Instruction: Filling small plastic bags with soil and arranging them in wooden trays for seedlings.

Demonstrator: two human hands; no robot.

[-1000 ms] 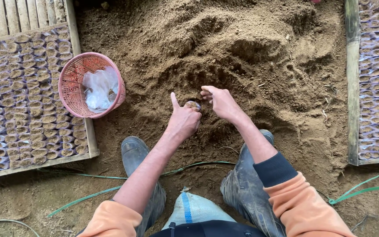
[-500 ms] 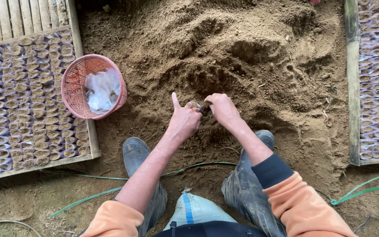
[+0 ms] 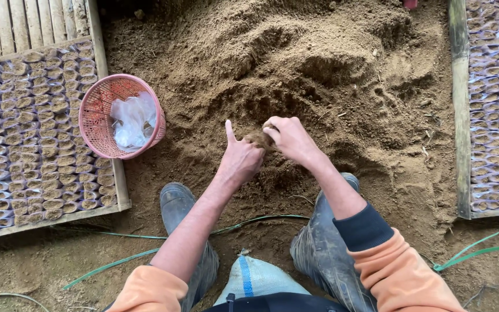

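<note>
Head view, looking straight down. Both hands meet at the foot of the soil heap (image 3: 295,63). Left hand (image 3: 241,159): fingers curled round a small soil-filled pot (image 3: 258,138), thumb sticking straight up and free. The pot sits at the top of this grasp, between the two hands, mostly hidden; it looks like a thin bag of soil, though the view is too poor to be sure. Right hand (image 3: 290,138): fingers bent in, fingertips pinched onto the pot's rim or the soil in it (cannot tell which).

Left of the hands, well apart: pink basket (image 3: 96,118) with clear plastic bags (image 3: 133,120) inside, resting on the edge of a tray of filled pots (image 3: 24,144). A second such tray (image 3: 495,104) lies far right. Boots (image 3: 324,242) planted below the hands, green strap (image 3: 145,254) on the ground.
</note>
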